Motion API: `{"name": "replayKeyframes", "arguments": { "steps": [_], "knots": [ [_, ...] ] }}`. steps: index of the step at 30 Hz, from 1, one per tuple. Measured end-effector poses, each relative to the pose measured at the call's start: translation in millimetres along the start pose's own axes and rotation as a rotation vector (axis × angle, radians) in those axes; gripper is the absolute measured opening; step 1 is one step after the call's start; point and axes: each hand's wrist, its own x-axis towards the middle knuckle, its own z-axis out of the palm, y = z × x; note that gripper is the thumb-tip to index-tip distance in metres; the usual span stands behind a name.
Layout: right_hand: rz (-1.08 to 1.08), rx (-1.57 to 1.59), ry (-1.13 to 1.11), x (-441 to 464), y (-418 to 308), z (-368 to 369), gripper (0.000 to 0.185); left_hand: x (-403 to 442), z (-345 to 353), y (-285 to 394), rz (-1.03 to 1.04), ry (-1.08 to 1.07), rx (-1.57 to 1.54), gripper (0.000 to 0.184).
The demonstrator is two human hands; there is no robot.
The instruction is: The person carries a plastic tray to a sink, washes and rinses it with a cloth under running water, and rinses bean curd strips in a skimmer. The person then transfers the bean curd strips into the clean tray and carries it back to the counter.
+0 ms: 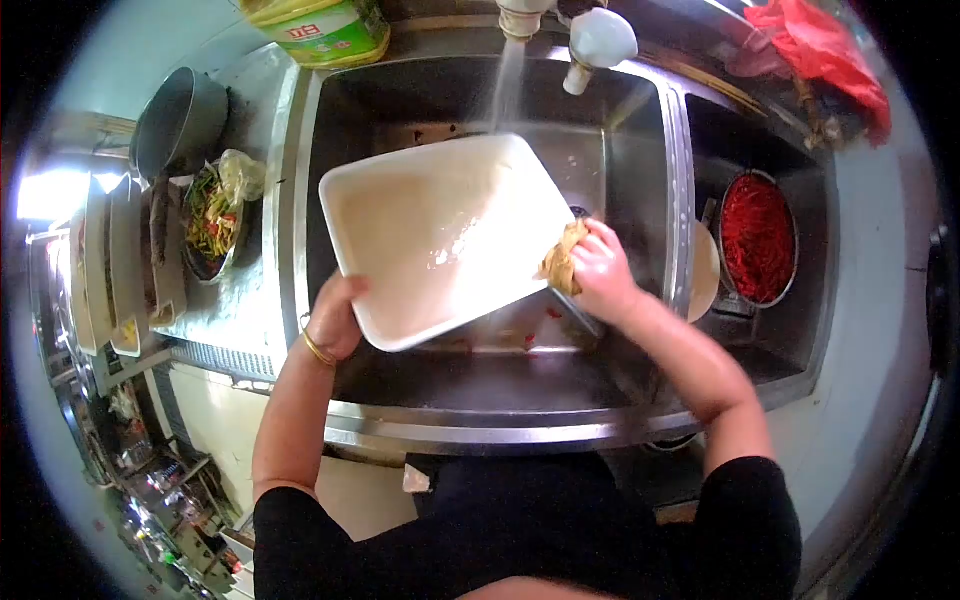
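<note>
A white rectangular tub (440, 240) is tilted over the metal sink (635, 190), its inside facing up and shining wet. My left hand (338, 315) grips its lower left edge, thumb over the rim. At the right edge of the tub, my right hand (600, 270) is closed on a crumpled yellow-brown cloth (564, 258), which touches the rim. Water (508, 85) runs from the tap (522, 18) behind the tub. Small red scraps (553, 314) lie on the sink floor.
On the right, a smaller basin holds a bowl of shredded red food (760, 238). Left of the sink stand a dark pot (180, 122) and a bowl of mixed vegetables (212, 222). A yellow jug (318, 32) and a red plastic bag (825, 55) are at the back.
</note>
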Motion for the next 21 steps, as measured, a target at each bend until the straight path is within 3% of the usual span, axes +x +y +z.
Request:
{"name": "replayKeyframes", "arguments": {
  "steps": [2, 3, 5, 6, 8, 9, 11, 14, 15, 17, 18, 20, 21],
  "knots": [
    [0.056, 0.023, 0.025, -2, -21, 4, 0.019, 10, 0, -15, 0.166, 0.075, -0.236, 0.062],
    [0.039, 0.069, 0.081, -1, -39, 8, 0.018, 11, 34, -9, 0.217, 0.247, -0.418, 0.070],
    [0.040, 0.112, 0.203, 6, -75, 22, 0.017, 15, 94, -16, 0.356, 0.206, -0.544, 0.073],
    [0.040, 0.110, 0.261, 8, -87, 28, 0.018, 23, 119, -42, 0.536, 0.235, -0.423, 0.067],
    [0.058, 0.176, 0.273, 16, -115, 34, 0.016, 36, 114, -89, 0.594, 0.514, 0.131, 0.050],
    [0.079, 0.205, 0.317, 19, -114, 39, 0.017, 30, 136, -73, 0.563, 0.492, 0.024, 0.048],
    [-0.019, 0.161, 0.187, 9, -105, 34, 0.016, 31, 112, -74, 0.475, 0.289, -0.098, 0.044],
    [-0.232, 0.044, -0.002, 9, -65, 25, 0.012, 34, 75, -62, 0.336, 0.281, -0.166, 0.046],
    [-0.194, -0.012, -0.345, 13, -50, 8, 0.022, 30, 72, -55, 0.331, 0.241, -0.162, 0.048],
    [-0.100, -0.117, -0.323, 14, -15, 16, 0.027, 22, 72, -43, 0.331, 0.234, -0.097, 0.049],
    [-0.334, -0.872, -0.168, 3, 13, 44, 0.029, 19, 68, -39, 0.339, 0.228, -0.047, 0.054],
    [-0.381, -1.124, -0.054, 1, 46, 57, 0.032, 15, 72, -31, 0.344, 0.207, -0.003, 0.062],
    [-0.327, -1.445, -0.032, 6, 55, 68, 0.034, 15, 77, -27, 0.349, 0.199, 0.016, 0.067]
  ]
}}
